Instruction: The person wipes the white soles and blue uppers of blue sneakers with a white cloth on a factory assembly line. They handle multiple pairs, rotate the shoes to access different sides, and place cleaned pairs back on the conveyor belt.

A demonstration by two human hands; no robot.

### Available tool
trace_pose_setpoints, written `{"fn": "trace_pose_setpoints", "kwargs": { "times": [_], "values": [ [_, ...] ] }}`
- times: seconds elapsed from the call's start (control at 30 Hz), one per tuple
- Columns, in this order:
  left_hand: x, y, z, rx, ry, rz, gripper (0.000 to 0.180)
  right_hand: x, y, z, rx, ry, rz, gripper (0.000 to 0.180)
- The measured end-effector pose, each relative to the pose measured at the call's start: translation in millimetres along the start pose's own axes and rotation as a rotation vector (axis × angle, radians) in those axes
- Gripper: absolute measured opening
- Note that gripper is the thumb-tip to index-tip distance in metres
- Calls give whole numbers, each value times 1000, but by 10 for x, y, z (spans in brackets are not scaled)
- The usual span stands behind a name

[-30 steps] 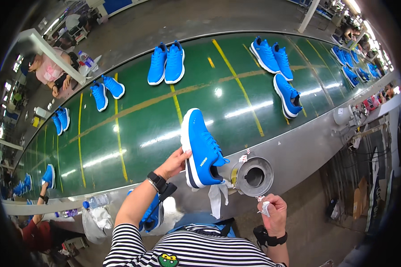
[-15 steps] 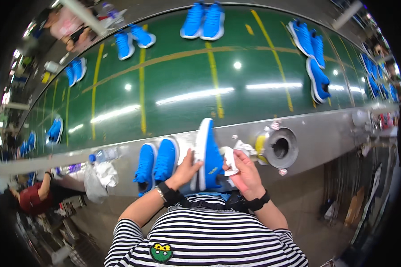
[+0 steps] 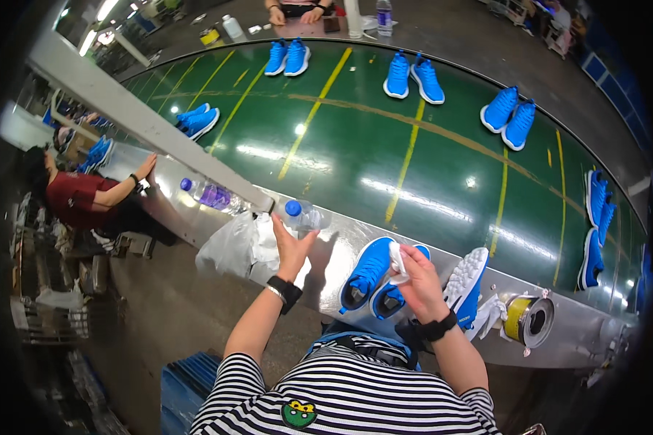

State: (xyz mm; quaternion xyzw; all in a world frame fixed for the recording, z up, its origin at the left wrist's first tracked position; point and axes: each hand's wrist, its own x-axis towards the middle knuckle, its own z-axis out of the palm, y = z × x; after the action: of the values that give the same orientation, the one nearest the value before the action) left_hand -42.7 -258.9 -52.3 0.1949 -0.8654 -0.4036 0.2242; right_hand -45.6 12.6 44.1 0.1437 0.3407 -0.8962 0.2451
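Note:
My right hand (image 3: 418, 281) is shut on a small white cloth (image 3: 397, 259), held just above a pair of blue sneakers (image 3: 368, 272) standing on the metal ledge (image 3: 341, 246) in front of me. Right of them a third blue sneaker (image 3: 467, 284) lies on its side, white sole showing. My left hand (image 3: 292, 245) is stretched out to the left, fingers apart and holding nothing, just below a clear plastic bottle with a blue cap (image 3: 305, 215) lying on the ledge.
A yellow tin can (image 3: 526, 320) lies on its side at the right with a white rag (image 3: 490, 313) beside it. A clear plastic bag (image 3: 232, 248) and another bottle (image 3: 210, 195) lie left. Pairs of blue sneakers ride the green conveyor (image 3: 428, 167). A person in red (image 3: 80, 197) sits left.
The sneaker held in both hands now lies on its side on the ledge. My left hand let go and moved left toward the bottle. The view has swung left.

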Motion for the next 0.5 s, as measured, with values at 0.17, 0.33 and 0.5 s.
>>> {"fn": "trace_pose_setpoints", "kwargs": {
  "times": [0.17, 0.33, 0.5],
  "values": [
    [396, 207, 121, 69, -169, 296, 82, 302, 130, 14, 31, 11, -31, 19],
    [504, 1087, -116, 251, -323, 707, 75, 374, 181, 133, 96, 35, -96, 19],
    [529, 1341, -155, 440, -326, 950, 75, 430, 291, 268, 142, 51, -175, 17]
  ]
}}
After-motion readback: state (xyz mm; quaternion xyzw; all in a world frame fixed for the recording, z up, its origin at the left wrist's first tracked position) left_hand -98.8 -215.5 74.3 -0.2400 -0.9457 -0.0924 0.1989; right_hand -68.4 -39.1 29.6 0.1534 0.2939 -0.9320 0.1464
